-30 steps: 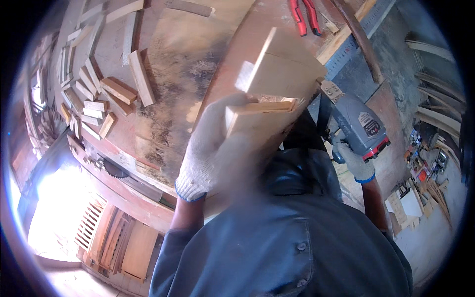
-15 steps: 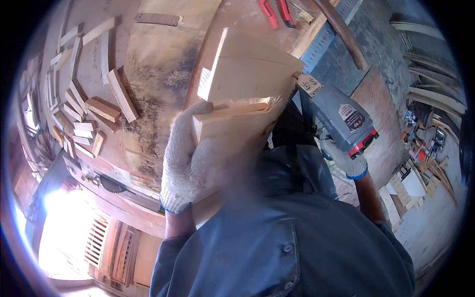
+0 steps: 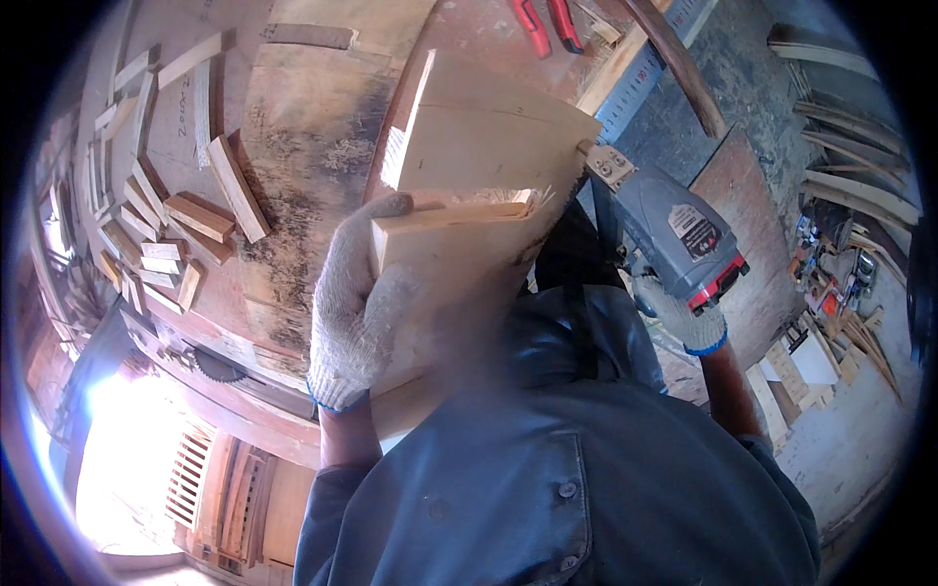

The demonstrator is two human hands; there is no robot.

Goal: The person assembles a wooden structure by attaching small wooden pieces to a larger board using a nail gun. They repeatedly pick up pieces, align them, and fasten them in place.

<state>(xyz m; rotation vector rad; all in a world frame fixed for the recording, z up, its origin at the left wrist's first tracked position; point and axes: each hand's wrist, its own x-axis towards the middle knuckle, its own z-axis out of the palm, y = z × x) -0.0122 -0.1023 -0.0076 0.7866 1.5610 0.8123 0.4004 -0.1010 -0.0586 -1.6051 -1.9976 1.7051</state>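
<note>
My left hand (image 3: 354, 293), in a white knit glove, grips the near wooden board (image 3: 449, 237) at its left edge, thumb over the top. Just beyond it, across a narrow gap with splintered wood at its right end, stands a larger pale wooden panel (image 3: 498, 127). Whether the two are joined is hard to tell. My gloved right hand (image 3: 681, 311) is wrapped around the handle of a grey nail gun (image 3: 674, 220) with a red end. The gun's nose meets the panel's right corner, or lies very close to it. Its body hides most of my right fingers.
Several short wood offcuts (image 3: 200, 217) lie on the left of the workbench (image 3: 322, 117). Red-handled pliers (image 3: 547, 24) rest at the far side, near a blue measuring rule (image 3: 635, 88) and a wooden stick (image 3: 679, 68). A circular saw blade (image 3: 217, 364) shows at the bench's lower left.
My left hand has shifted slightly left, and the left ends of the panel and board have moved with it. The nail gun and my right hand look unmoved.
</note>
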